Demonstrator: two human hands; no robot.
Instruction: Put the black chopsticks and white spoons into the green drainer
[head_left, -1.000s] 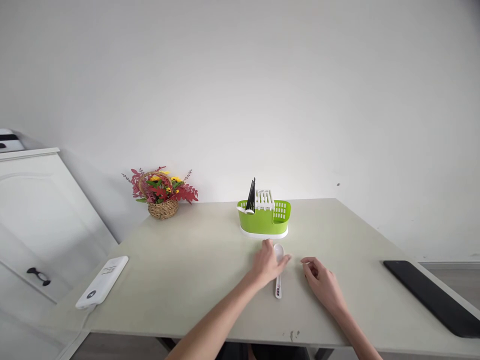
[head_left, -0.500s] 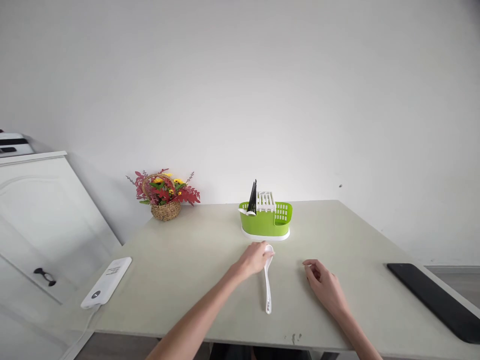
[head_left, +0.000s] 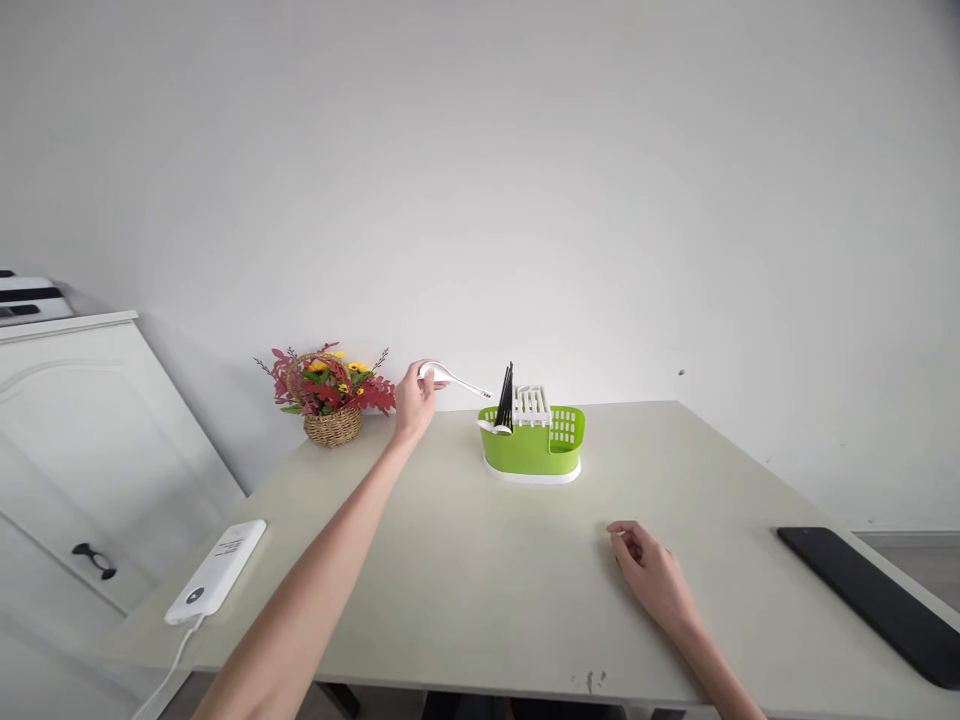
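Observation:
My left hand is raised to the left of the green cutlery holder, closed on the bowl end of a white spoon. The spoon's long handle points right and slightly down, its tip near several black chopsticks that stand in the holder's left part. Two small white spoon ends stick out over the front left rim of the green holder. My right hand rests on the table to the right, fingers loosely curled with nothing in them.
A wicker basket of artificial flowers stands at the table's back left. On the left edge lies a white power bank with a cable; a flat black object lies on the right. A white cabinet stands left of the table.
My left hand has lifted the white spoon off the table and carried it up and leftward. The handle now points right instead of toward me. My right hand stays put.

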